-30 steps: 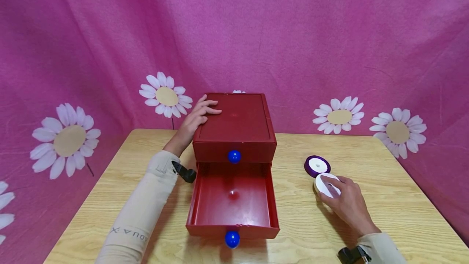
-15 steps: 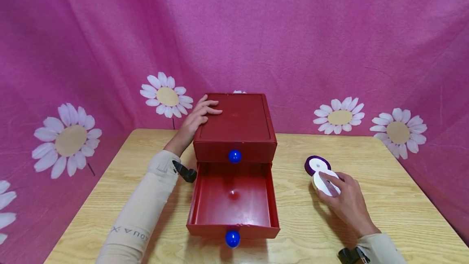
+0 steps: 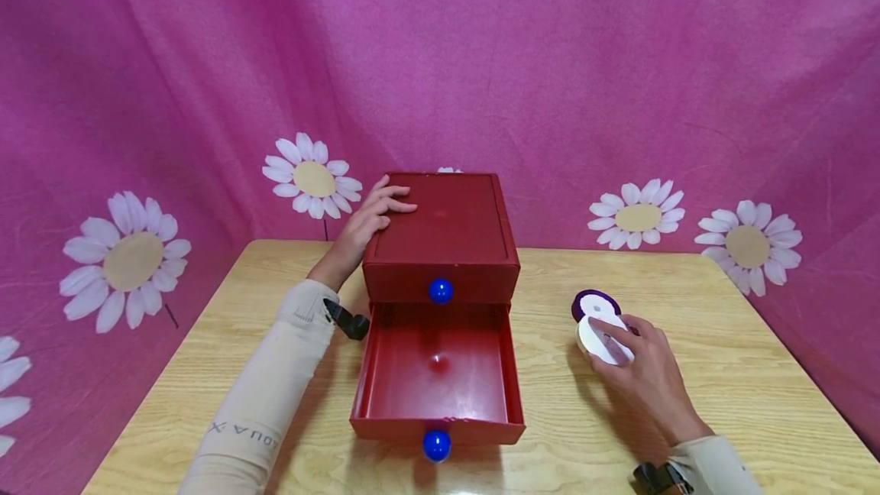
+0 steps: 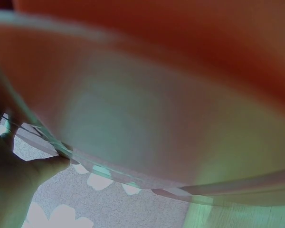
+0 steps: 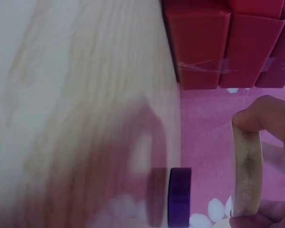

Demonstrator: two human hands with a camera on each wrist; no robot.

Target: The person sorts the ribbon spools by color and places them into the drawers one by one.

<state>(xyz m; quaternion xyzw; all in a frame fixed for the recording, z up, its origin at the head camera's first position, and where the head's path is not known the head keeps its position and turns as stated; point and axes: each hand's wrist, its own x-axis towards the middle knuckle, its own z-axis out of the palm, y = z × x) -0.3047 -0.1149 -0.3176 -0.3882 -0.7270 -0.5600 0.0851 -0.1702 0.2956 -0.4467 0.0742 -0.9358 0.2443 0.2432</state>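
Observation:
My right hand grips a white-faced ribbon spool by its rim. In the right wrist view that spool, wound with pale gold ribbon, hangs above the table with a gap beneath it. Close behind lies a purple ribbon spool flat on the wood, partly covered by the white one in the head view. My left hand rests on the left top edge of a red drawer cabinet, fingers spread over its top. The lower drawer is pulled out with nothing inside; the upper one is closed.
Blue ball knobs sit on both drawer fronts. The cabinet stands mid-table on light wood, with the spools to its right. A pink cloth printed with daisies hangs behind and at the sides.
My right hand has lifted the white spool off the table and moved it slightly left and back, nearer the purple one. The left hand has stayed put on the cabinet.

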